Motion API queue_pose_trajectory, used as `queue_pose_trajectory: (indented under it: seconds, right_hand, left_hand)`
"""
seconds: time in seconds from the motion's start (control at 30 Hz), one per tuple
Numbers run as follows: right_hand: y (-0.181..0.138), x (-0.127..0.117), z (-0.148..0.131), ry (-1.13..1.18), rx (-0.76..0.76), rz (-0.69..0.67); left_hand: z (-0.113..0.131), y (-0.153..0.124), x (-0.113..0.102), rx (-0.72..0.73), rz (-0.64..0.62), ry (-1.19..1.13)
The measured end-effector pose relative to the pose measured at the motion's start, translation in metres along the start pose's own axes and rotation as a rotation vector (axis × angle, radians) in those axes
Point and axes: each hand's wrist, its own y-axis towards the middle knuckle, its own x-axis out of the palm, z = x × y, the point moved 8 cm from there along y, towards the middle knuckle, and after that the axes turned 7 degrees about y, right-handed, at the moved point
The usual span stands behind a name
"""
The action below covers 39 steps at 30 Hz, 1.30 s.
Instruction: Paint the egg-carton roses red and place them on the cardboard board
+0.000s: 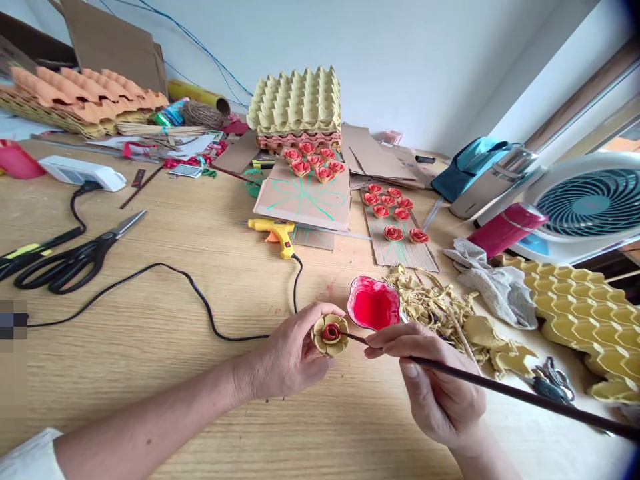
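Observation:
My left hand (295, 350) grips a small paper flower (331, 335) by its side, between thumb and fingers. Its outer petals are yellowish and its centre is red. In my right hand (443, 377) is a long dark paintbrush (480, 379), held like a pen, with its tip touching the flower's red centre. Just behind the flower stands a scalloped bowl (351, 303) of red paint. Finished-looking red flowers sit on two pieces of cardboard (305, 203) farther back.
A yellow glue gun (280, 233) lies mid-table, its black cord running left. Scissors (83, 257) are at left. Egg-carton scraps (430, 300), a grey cloth (500, 287), a pink bottle (507, 228) and a fan (590, 203) crowd the right. Egg trays (297, 100) are stacked behind.

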Motion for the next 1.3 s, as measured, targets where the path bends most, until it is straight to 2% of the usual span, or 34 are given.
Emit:
queue_pose_trajectory:
  seconds: [0.17, 0.3, 0.7, 0.9, 1.07, 1.3]
  right_hand:
    - [0.004, 0.006, -0.008, -0.033, -0.067, -0.046]
    - [0.003, 0.009, -0.014, -0.045, -0.118, -0.069]
    - [-0.001, 0.010, -0.010, -0.046, -0.100, -0.071]
    - [0.003, 0.004, -0.018, -0.053, -0.130, -0.016]
    - [0.003, -0.011, -0.014, -0.080, -0.112, 0.133]
    - [0.005, -0.017, 0.006, -0.209, -0.001, 0.089]
  left_hand:
    - [0.014, -0.002, -0.006, 0.065, 0.074, 0.112]
    - [0.016, -0.003, -0.008, 0.057, 0.109, 0.195]
    - [0.018, -0.002, -0.008, 0.105, 0.145, 0.280]
    - [0.016, -0.001, -0.009, 0.084, 0.126, 0.267]
    - [0.014, -0.003, -0.010, 0.050, 0.140, 0.235]
    - [0.005, -0.004, -0.008, 0.027, 0.143, 0.178]
